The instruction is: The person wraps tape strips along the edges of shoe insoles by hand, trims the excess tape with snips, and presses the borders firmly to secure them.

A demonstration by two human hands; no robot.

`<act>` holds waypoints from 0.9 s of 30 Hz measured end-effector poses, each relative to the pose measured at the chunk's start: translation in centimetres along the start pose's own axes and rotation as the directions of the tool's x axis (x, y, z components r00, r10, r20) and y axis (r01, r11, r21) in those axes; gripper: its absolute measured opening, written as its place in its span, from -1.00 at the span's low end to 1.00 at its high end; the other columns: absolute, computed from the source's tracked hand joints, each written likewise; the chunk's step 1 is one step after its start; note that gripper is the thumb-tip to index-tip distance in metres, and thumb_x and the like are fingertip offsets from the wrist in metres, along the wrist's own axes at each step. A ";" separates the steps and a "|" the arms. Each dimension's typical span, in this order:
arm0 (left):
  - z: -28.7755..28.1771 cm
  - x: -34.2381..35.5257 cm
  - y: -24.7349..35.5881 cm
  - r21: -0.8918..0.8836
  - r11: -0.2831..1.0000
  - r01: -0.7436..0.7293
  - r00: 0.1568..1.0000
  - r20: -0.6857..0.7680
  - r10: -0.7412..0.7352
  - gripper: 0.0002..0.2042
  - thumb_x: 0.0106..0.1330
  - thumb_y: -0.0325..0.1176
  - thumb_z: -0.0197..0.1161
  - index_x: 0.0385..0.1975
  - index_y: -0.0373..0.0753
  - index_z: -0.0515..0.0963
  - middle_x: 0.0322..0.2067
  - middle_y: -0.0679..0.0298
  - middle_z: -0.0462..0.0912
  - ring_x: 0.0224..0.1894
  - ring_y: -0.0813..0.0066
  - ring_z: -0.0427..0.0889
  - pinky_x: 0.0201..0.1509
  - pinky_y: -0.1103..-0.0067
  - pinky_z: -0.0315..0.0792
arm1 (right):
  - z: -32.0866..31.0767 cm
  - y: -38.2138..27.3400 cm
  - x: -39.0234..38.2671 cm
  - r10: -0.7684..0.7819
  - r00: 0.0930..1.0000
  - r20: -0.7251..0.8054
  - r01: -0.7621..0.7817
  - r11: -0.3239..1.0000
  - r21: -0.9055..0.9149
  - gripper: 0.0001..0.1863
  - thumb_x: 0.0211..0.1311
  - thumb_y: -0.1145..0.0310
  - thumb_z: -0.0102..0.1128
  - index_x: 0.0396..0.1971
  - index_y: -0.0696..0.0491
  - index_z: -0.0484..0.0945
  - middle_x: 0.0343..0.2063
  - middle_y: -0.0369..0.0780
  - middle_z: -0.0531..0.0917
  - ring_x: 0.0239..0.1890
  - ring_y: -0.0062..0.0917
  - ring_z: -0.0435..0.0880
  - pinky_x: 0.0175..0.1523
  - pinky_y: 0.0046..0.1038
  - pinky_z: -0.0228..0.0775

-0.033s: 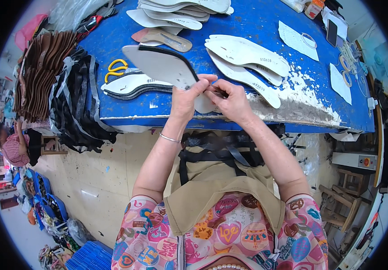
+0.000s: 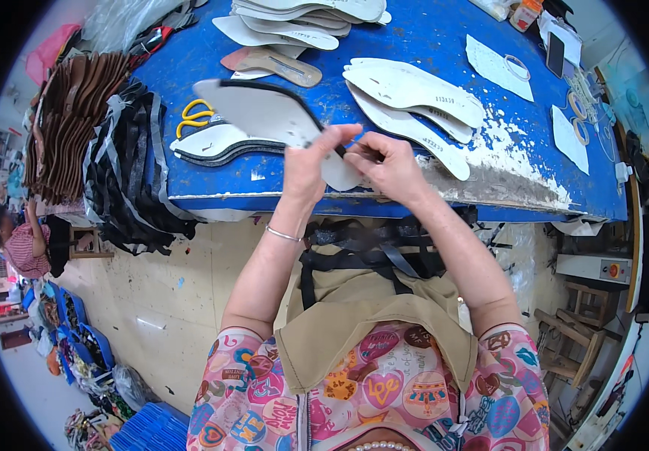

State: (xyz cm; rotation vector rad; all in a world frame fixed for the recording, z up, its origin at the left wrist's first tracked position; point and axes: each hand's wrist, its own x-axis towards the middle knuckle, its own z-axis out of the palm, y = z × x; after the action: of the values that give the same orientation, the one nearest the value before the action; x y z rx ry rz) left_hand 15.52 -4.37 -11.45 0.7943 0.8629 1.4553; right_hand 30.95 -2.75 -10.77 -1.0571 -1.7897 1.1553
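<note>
My left hand [image 2: 308,167] grips a white insole [image 2: 260,111] near its narrow end, thumb on top, above the table's front edge. A black strip [image 2: 293,95] runs along the insole's far edge. Beside it my right hand [image 2: 392,168] is closed in a pinch at that edge, apparently on the strip's end; the fingertips partly hide it. Under the held insole lie more insoles with dark edging [image 2: 223,147] and yellow-handled scissors [image 2: 195,116], whose blades are covered. To the right several plain white insoles [image 2: 407,84] overlap on the table.
A stack of white insoles [image 2: 287,31] and a pinkish-tan one [image 2: 283,66] lie farther back on the blue table [image 2: 415,37]. Brown stacked pieces [image 2: 76,124] and hanging black strips [image 2: 125,169] occupy the left side. A phone [image 2: 555,57] and tape rolls [image 2: 577,120] lie right. Another person [image 2: 27,244] is far left.
The held insole has shifted slightly left, its wide end swinging a little downward. My right hand has moved slightly right; both hands keep their grip.
</note>
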 end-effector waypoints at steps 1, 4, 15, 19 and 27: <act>0.3 -0.1 1.0 -0.137 0.990 0.035 0.994 -0.102 -0.049 -0.75 0.27 -0.28 0.15 -0.37 -0.41 0.55 -0.24 -0.02 0.62 -0.21 0.31 0.61 0.01 0.44 0.45 | -0.7 0.1 -0.1 0.026 0.998 0.056 -0.030 0.997 0.068 -0.87 0.05 0.43 0.25 -0.49 0.17 0.54 -0.67 -0.27 0.55 -0.59 -0.73 0.49 -0.47 -0.61 0.32; -1.1 -0.9 3.7 -0.385 0.923 -0.014 0.990 -0.132 -0.040 -0.85 0.26 -0.36 0.18 -0.48 -0.30 0.53 -0.44 0.16 0.63 -0.27 0.31 0.62 0.05 0.32 0.46 | -2.4 -1.2 -2.1 0.198 0.964 0.179 -0.236 0.945 0.228 -0.88 0.09 0.42 0.26 -0.50 0.15 0.57 -0.67 -0.39 0.51 -0.63 -0.79 0.41 -0.53 -0.68 0.21; 1.8 -1.8 4.0 -0.512 0.815 -0.271 0.950 -0.281 0.139 -0.88 0.26 -0.35 0.19 -0.47 -0.20 0.46 -0.48 0.29 0.57 -0.36 0.39 0.56 0.01 0.29 0.46 | 4.8 -3.5 -5.9 0.432 0.901 -0.023 -0.263 0.589 0.764 -0.86 0.18 0.37 0.20 -0.36 0.13 0.55 -0.62 -0.35 0.56 -0.65 -0.83 0.32 -0.59 -0.75 0.04; 3.3 -4.0 3.7 -0.513 0.813 -0.276 0.955 -0.246 0.169 -0.84 0.31 -0.28 0.13 -0.37 -0.24 0.47 -0.42 0.26 0.60 -0.28 0.37 0.58 0.04 0.29 0.45 | 3.0 -4.4 -5.4 0.276 0.959 -0.057 -0.146 0.662 0.735 -0.80 0.19 0.38 0.18 -0.26 0.18 0.57 -0.48 -0.29 0.65 -0.54 -0.81 0.46 -0.45 -0.72 0.25; 1.5 -10.2 6.4 0.824 0.116 -0.554 0.698 0.384 0.604 -0.70 0.10 -0.43 0.31 -0.15 -0.32 0.52 -0.28 0.17 0.54 -0.31 0.43 0.50 -0.20 0.53 0.40 | -5.0 -6.5 -4.9 0.133 0.983 0.129 -0.160 0.959 0.232 -0.77 0.15 0.43 0.20 -0.23 0.23 0.56 -0.44 -0.31 0.64 -0.43 -0.77 0.52 -0.27 -0.67 0.38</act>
State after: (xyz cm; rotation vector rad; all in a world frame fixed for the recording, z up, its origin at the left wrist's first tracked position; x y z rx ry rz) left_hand 14.28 -14.61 -5.07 2.2058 1.5524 1.5798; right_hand 35.72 -7.24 -3.87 -1.0090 -1.6238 1.5084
